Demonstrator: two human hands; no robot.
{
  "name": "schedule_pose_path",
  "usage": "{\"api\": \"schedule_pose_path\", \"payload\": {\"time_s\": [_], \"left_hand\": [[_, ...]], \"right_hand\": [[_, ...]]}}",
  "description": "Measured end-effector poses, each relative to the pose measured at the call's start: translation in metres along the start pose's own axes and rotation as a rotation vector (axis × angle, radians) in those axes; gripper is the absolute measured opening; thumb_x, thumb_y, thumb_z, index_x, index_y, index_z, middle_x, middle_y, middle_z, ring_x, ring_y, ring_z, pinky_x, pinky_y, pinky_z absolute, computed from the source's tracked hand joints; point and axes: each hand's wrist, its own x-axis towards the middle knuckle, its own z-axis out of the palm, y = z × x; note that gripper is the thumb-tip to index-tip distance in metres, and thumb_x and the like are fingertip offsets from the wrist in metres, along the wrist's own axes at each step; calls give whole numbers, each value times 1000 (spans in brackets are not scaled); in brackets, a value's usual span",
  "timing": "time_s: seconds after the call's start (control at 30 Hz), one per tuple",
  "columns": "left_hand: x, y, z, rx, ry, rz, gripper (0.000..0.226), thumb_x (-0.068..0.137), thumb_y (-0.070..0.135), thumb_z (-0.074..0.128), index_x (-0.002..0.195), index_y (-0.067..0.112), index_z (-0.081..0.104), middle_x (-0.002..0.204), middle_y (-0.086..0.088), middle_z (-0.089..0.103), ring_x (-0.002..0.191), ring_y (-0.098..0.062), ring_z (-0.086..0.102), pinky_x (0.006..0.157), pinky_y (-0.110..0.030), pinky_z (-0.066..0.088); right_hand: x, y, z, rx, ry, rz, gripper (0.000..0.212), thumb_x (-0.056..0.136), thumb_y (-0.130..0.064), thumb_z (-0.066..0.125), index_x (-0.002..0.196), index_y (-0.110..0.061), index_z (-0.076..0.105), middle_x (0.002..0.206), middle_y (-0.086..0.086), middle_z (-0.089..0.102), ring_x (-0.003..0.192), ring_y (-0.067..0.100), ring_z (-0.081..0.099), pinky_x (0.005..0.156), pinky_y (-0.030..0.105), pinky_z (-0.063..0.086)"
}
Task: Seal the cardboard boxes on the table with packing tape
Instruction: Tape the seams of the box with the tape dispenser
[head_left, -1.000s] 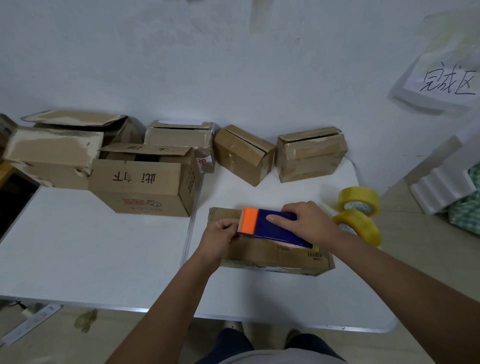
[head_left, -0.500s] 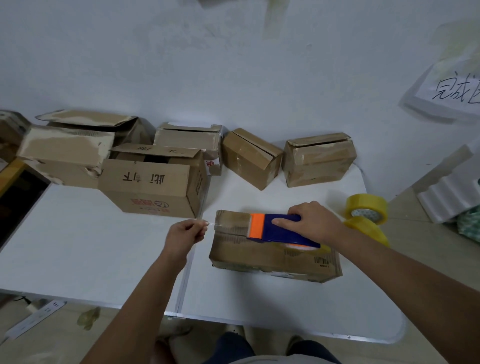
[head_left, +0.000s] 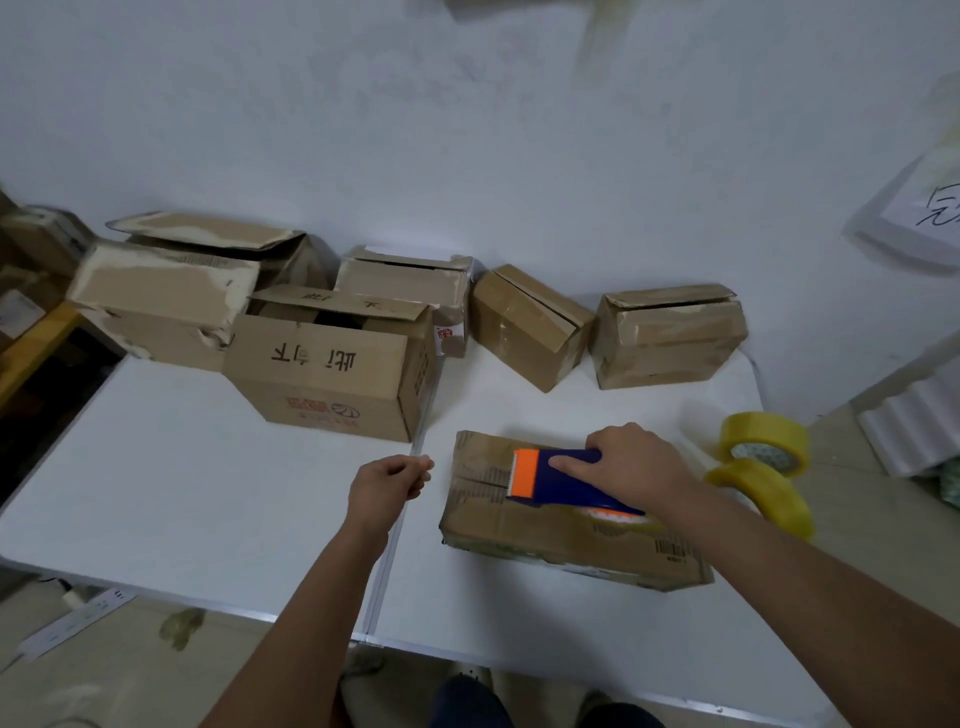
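Observation:
A flat cardboard box (head_left: 540, 525) lies on the white table (head_left: 171, 493) in front of me. My right hand (head_left: 631, 465) grips a blue and orange tape dispenser (head_left: 556, 480) that sits on top of the box, its orange toothed end pointing left. My left hand (head_left: 387, 483) is to the left of the box, off its edge, with fingers curled and pinching the end of the clear tape. The tape itself is barely visible between hand and dispenser.
Several worn cardboard boxes line the back of the table along the wall, the largest (head_left: 332, 369) with printed characters. Two yellowish tape rolls (head_left: 763, 470) sit at the table's right edge. A power strip (head_left: 72, 621) lies on the floor at the left.
My left hand has drawn away to the left from the dispenser's orange end, past the box's edge, pulling tape out. The right hand and dispenser stay on the box.

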Motion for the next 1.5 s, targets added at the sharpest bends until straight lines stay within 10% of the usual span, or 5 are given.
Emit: {"api": "schedule_pose_path", "payload": {"time_s": [0.9,1.13,1.27,1.37,1.5], "left_hand": [[17,-39,32,439,-78,-134,22,98,28,60,112,11,58,117,-9,58,98,-27,65,89,-39,54],[-47,-19,35,440,-303,169,47,105,39,40,150,33,29,122,17,52,111,-2,50,72,-1,43],[-37,-29,32,557,-447,141,59,98,55,38,149,27,32,134,2,60,120,-16,59,76,-3,45],[-20,-33,14,728,-487,188,92,87,71,43,159,23,10,163,-1,23,146,-17,31,113,-31,33],[-5,-17,15,1111,-493,758,123,76,83,52,157,19,-15,163,1,-23,150,-14,-22,121,-39,-10]], "right_hand": [[11,-7,8,-20,-8,50,57,85,-74,47,85,-20,64,72,-7,59,70,12,59,59,25,44],[12,-7,8,2,-14,39,57,85,-73,47,90,-19,64,77,-6,63,73,14,62,63,25,48],[10,-8,7,4,-8,40,57,85,-73,47,88,-19,64,77,-5,62,74,14,62,63,26,48],[8,-7,6,15,-19,43,53,86,-72,49,88,-20,61,74,-8,56,74,13,60,58,24,40],[10,-8,5,9,-24,40,56,85,-74,46,86,-20,62,77,-6,60,73,12,60,61,24,42]]}}
